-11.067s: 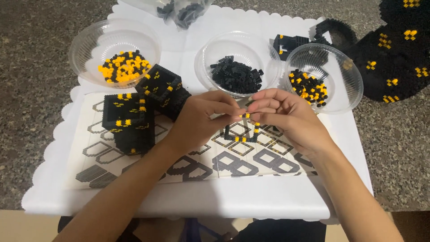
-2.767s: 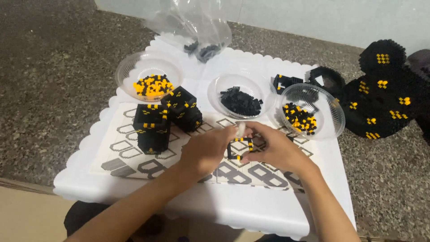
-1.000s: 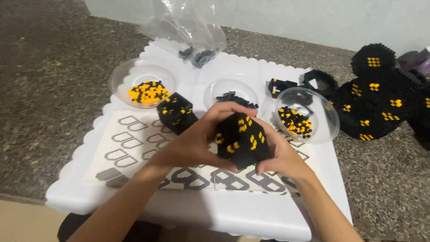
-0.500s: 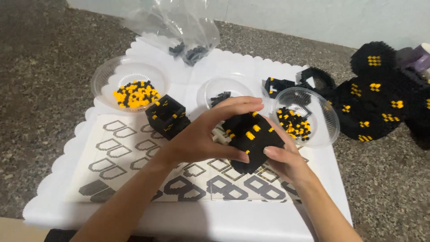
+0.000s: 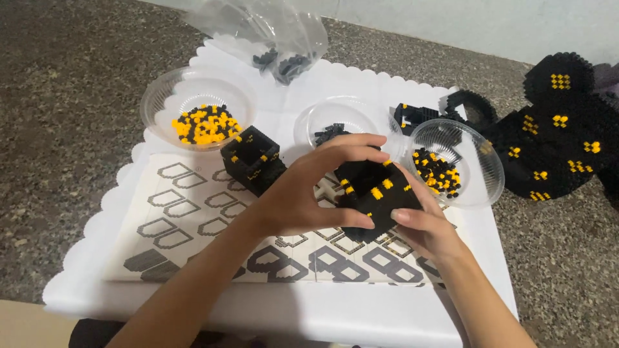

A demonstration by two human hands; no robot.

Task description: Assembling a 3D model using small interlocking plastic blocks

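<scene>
big white scalloped tray (image 5: 77,283) with an instruction sheet (image 5: 174,219) on it. off the tray at right, a large black-and-yellow brick build (image 5: 561,142), partly cut off. three clear bowls: one of mixed yellow and black bits (image 5: 200,106), one black (image 5: 335,122), one mixed (image 5: 461,161). one open black block box (image 5: 253,158). the black brick chunk (image 5: 377,200) sits above the sheet, left hand (image 5: 303,193) clamped over its top and left side, right hand (image 5: 425,225) cupping it from below. its underside is hidden.
</scene>
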